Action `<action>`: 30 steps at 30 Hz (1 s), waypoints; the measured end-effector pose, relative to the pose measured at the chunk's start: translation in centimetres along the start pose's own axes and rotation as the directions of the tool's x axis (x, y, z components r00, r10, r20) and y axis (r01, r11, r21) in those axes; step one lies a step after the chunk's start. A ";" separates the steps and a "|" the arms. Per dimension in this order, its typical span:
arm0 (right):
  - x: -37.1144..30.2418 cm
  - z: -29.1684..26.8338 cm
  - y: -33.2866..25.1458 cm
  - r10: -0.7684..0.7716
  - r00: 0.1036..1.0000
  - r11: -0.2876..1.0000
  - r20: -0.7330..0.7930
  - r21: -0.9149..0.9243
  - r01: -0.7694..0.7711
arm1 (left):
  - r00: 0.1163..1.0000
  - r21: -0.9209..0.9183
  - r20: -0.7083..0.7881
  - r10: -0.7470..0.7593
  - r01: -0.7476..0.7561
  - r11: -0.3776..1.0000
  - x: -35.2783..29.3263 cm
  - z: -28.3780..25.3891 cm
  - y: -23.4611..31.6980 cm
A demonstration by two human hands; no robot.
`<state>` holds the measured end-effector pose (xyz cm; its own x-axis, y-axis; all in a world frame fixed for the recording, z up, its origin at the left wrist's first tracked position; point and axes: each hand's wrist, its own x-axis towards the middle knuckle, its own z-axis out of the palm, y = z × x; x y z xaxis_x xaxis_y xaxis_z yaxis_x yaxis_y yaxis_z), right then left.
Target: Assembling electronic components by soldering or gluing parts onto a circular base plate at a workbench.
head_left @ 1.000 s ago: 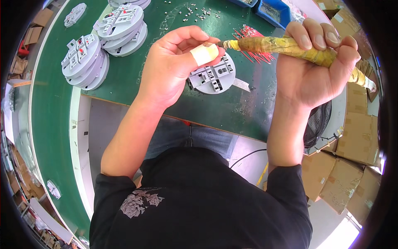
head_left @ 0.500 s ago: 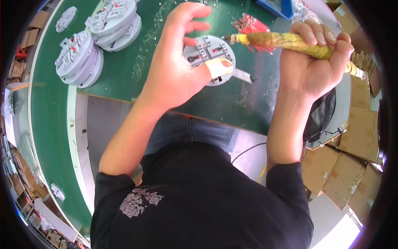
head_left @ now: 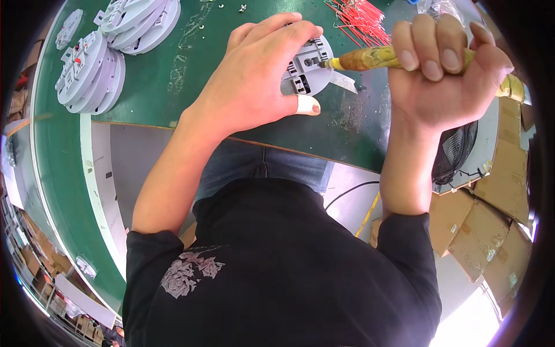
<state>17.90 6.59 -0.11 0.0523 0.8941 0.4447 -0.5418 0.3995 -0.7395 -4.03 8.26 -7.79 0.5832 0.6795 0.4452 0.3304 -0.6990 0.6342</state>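
We are looking down at a green work surface (head_left: 144, 75), and at about ten o'clock in the view two stacks of grey round plastic bases (head_left: 92, 72) are lying well apart from our hands. Moving right, our left hand (head_left: 254, 81) is lying spread, palm down, over a grey round plastic base (head_left: 306, 66), the fingers curling over its far edge and the taped thumb (head_left: 303, 105) pressing at its near edge, so the base is sitting under and at three o'clock of the palm, pinned flat to the surface. A small pale tab is sticking out from under the base on its right. Further right, our right hand (head_left: 445, 75) is wrapping tight in a full fist around a screwdriver with a yellow taped handle (head_left: 376, 56), its tip touching the top of the base at nine o'clock of the fist. A bundle of red wires (head_left: 358, 17) is lying at twelve o'clock, just beyond the tool.
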 end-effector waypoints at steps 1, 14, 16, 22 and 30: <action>0.0 0.5 0.7 -0.008 1.000 1.000 0.006 0.012 0.008 | 1.000 -0.022 0.002 -0.007 0.007 1.000 0.0 0.0 -0.1; 1.1 4.0 3.3 0.096 0.971 0.991 0.219 -0.115 -0.072 | 0.997 0.043 0.018 -0.075 0.075 0.996 -0.1 -0.6 -0.1; 1.7 4.0 4.1 0.131 0.945 0.982 0.299 -0.168 -0.083 | 0.997 0.046 0.034 -0.063 0.061 0.997 -0.2 -0.7 -0.2; 1.6 4.3 6.4 0.128 0.946 0.957 0.298 -0.287 -0.039 | 0.982 -0.012 0.166 -0.091 0.095 0.995 0.0 -1.2 -0.2; 1.3 6.2 5.2 0.010 0.998 0.796 0.059 -0.604 0.028 | 0.990 0.043 0.052 -0.131 0.128 0.991 0.1 0.1 0.1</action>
<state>9.92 8.53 -0.21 -0.0028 0.8845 0.4665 0.0771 0.4653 -0.8818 -3.86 8.21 -7.74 0.5728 0.7525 0.3251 0.4344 -0.6149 0.6581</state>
